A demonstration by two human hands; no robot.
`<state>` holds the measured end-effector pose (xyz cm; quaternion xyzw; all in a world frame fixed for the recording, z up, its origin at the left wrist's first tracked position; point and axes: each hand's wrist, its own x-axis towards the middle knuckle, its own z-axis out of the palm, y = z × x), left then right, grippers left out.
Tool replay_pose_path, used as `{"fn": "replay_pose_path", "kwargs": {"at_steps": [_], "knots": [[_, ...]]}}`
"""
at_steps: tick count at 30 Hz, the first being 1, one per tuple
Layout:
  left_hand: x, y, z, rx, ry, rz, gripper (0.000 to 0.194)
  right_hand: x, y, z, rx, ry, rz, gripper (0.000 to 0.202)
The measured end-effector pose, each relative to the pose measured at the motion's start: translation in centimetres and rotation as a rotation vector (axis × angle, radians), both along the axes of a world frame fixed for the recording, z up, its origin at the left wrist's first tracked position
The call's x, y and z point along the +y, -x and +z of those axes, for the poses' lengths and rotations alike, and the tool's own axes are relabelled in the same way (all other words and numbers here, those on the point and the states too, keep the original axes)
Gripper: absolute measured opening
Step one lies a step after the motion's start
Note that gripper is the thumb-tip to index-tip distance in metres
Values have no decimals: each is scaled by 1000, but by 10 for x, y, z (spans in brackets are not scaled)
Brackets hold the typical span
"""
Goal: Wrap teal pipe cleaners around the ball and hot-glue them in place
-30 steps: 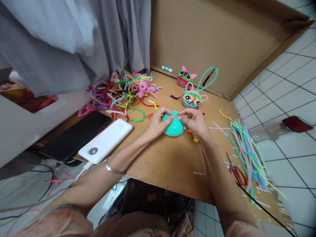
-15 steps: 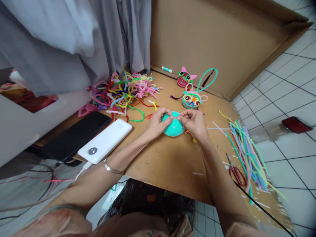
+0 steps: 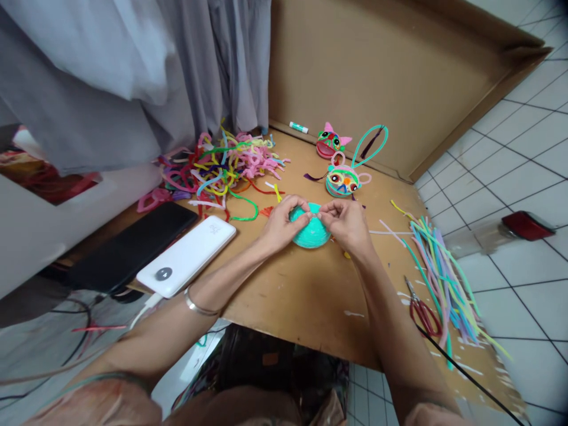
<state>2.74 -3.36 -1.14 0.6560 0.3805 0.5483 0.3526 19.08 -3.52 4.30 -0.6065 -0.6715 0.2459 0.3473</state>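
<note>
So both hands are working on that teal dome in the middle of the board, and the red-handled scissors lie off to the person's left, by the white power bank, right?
Not quite. Both hands, left hand and right hand, do hold the teal dome, but the head view shows the red-handled scissors on the person's right, beside the straight pipe cleaners. The white power bank lies on the left.

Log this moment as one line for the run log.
left hand: grips teal dome | right hand: pinches its top | dome: on cardboard board | scissors: untouched

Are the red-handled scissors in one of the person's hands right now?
No: the scissors lie on the board by the right forearm, while the left hand and right hand both hold the teal dome.
</note>
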Motion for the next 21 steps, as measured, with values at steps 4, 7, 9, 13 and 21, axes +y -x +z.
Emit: {"fn": "replay_pose_path", "kwargs": {"at_steps": [4, 7, 9, 13, 21], "knots": [[0, 0, 0, 3, 9, -12, 14, -1, 2, 2, -25, -19, 21, 10], [1, 0, 0, 5, 7, -28, 15, -4, 2, 9, -83, -37, 70, 8], [1, 1, 1, 12, 10, -35, 15, -6, 1, 14, -143, -60, 108, 9], [0, 2, 3, 16, 9, -47, 14, -11, 1, 25, -289, -100, 175, 12], [-2, 3, 4, 10, 26, -68, 15, -11, -5, 31, -432, -178, 331, 18]]}}
